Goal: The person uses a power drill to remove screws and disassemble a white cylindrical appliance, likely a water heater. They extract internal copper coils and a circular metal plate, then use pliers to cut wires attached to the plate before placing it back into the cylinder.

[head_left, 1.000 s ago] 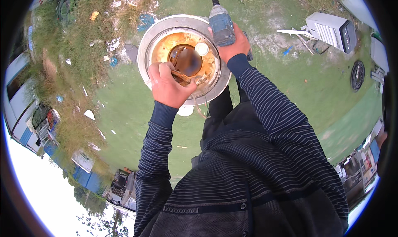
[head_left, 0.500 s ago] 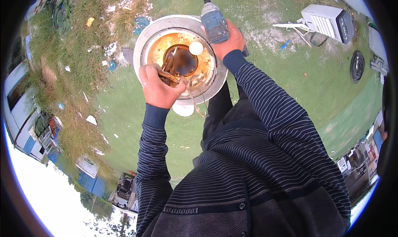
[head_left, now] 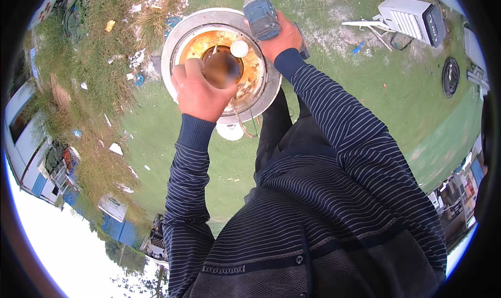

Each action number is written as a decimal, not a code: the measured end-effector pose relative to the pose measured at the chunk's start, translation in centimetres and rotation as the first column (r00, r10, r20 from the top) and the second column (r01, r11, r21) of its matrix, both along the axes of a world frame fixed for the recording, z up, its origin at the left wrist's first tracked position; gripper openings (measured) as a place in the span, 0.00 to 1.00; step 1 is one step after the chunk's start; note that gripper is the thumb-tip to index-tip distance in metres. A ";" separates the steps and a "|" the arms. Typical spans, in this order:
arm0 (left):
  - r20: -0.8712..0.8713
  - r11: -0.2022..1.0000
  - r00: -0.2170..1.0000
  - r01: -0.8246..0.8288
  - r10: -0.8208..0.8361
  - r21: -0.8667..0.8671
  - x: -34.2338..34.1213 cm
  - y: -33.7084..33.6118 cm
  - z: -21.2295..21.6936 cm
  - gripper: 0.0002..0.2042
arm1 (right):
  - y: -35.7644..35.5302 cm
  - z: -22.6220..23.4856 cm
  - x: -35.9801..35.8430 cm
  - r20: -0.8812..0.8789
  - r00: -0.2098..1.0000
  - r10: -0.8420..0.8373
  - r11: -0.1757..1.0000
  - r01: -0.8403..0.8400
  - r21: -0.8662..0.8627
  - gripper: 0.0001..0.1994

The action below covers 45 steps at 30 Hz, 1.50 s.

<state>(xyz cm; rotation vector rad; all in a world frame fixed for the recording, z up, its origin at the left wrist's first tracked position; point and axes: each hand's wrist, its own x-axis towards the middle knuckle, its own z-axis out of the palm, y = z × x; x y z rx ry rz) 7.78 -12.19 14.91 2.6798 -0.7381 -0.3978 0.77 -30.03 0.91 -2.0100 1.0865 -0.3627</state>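
Observation:
A round metal drum (head_left: pixel 175 42) with a rusty orange inside lies on the grass in front of me. My left hand (head_left: pixel 201 94) reaches over its near rim, fingers curled against a blurred brown hub (head_left: pixel 223 68) at the centre; the exact grip is hidden. A small white round cap (head_left: pixel 239 49) sits just beyond the hub. My right hand (head_left: pixel 282 37) is at the drum's far right rim, closed around a blue cordless drill (head_left: pixel 261 17) whose nose points away from me. Both my sleeves are dark with thin stripes.
A white disc (head_left: pixel 229 131) lies on the grass by the drum's near edge. A white appliance casing (head_left: pixel 412 17) and a black coiled ring (head_left: pixel 450 76) sit at the right. Litter (head_left: pixel 116 148) dots the tall grass at the left.
My left hand has slid from the drum's near-left rim in over the centre and now covers part of the brown hub. The drill and right hand have stayed at the far right rim.

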 end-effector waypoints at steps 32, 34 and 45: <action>-0.367 0.937 0.883 -0.341 0.292 -0.075 6.8 6.2 7.2 0.25 | -0.3 0.3 -0.7 -0.010 1.000 -0.009 0.994 0.010 0.105 0.26; -0.433 0.921 0.843 -0.384 0.319 -0.067 6.9 8.4 8.5 0.24 | -0.2 0.6 -0.6 0.021 1.000 0.001 0.997 -0.003 0.080 0.26; -0.586 0.767 0.639 -0.640 0.498 -0.046 4.3 13.7 16.8 0.21 | -0.5 1.2 -0.2 -0.078 0.997 -0.018 0.996 0.025 0.091 0.31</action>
